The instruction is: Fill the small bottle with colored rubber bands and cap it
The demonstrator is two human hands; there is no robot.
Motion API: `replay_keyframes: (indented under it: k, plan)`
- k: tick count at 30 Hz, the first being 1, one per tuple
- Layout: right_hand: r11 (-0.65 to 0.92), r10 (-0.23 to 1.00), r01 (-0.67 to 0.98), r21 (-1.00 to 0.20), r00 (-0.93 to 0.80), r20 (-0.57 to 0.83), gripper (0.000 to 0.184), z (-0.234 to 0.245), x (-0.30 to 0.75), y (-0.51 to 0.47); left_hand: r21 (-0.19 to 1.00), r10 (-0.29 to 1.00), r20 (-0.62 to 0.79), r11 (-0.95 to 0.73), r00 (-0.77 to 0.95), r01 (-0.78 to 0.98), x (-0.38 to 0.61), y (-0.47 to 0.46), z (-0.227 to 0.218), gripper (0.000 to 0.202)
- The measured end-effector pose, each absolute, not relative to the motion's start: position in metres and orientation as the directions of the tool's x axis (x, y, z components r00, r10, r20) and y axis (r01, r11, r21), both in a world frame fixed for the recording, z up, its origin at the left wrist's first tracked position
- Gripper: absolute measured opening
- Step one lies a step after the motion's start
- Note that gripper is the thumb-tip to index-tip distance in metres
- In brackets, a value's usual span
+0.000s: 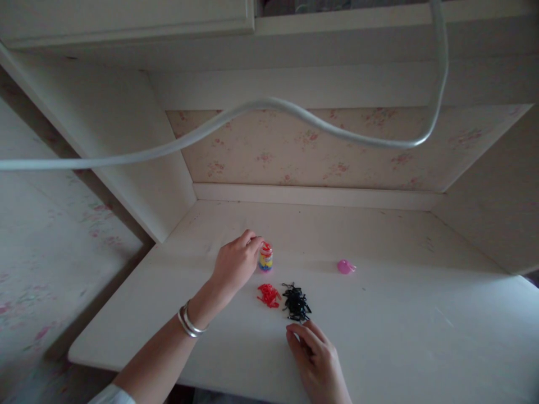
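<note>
A small clear jar [265, 260] stands upright, with red, yellow, blue and purple layers showing through its wall. My left hand [238, 258] is at its mouth, thumb and fingers pinched on a red rubber band. Just in front of the jar lies a loose pile of red rubber bands [268, 295]. A heap of black rubber bands [296, 302] is right beside it. My right hand [315, 354] rests at the near side of the black heap, fingers curled and thumb against the index finger. Anything between those fingertips is too small to make out.
A pink lid-like piece [346, 267] lies to the right on the white desk [400, 331]. Panels close in the desk at the left, right and back. Under the cabinet above, a pale cable [269, 103] hangs across the view.
</note>
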State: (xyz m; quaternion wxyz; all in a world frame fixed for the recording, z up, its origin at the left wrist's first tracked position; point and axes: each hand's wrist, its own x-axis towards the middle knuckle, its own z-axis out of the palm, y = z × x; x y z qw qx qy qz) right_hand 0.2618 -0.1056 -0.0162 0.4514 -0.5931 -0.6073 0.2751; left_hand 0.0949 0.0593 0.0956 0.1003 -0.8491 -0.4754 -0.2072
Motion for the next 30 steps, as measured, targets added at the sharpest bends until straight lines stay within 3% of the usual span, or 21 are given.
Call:
replay_keyframes:
  k: [4, 10, 15, 19, 26, 30]
  plan:
    - [0.154, 0.966, 0.490, -0.858, 0.109, 0.236, 0.024, -0.018, 0.263, -0.106, 0.042, 0.790, 0.395, -0.525, 0.469, 0.850, 0.094, 0.058, 0.095, 0.024]
    - [0.182, 0.956, 0.592, -0.785, 0.080, 0.282, 0.024, -0.021, 0.259, -0.106, 0.178, 0.799, 0.440, -0.525, 0.410, 0.832, 0.082, 0.050, 0.093, 0.024]
    - [0.174, 0.946, 0.831, -0.528, 0.008, 0.324, 0.025, -0.013, 0.249, -0.100, 0.343, 0.825, 0.449, -0.513, 0.342, 0.787, 0.067, 0.035, 0.078, 0.021]
    - [0.137, 0.958, 0.930, -0.341, -0.037, 0.284, 0.019, 0.002, 0.239, -0.084, 0.477, 0.874, 0.379, -0.466, 0.303, 0.745, 0.059, 0.019, 0.055, 0.019]
    - [0.124, 0.971, 0.970, -0.208, -0.075, 0.228, 0.012, 0.007, 0.228, -0.058, 0.676, 0.942, 0.211, -0.334, 0.261, 0.657, 0.051, -0.011, 0.011, 0.019]
    - [0.124, 0.969, 0.978, -0.166, -0.084, 0.232, 0.013, 0.006, 0.226, -0.051, 0.726, 0.953, 0.144, -0.284, 0.265, 0.627, 0.049, -0.023, -0.004, 0.021]
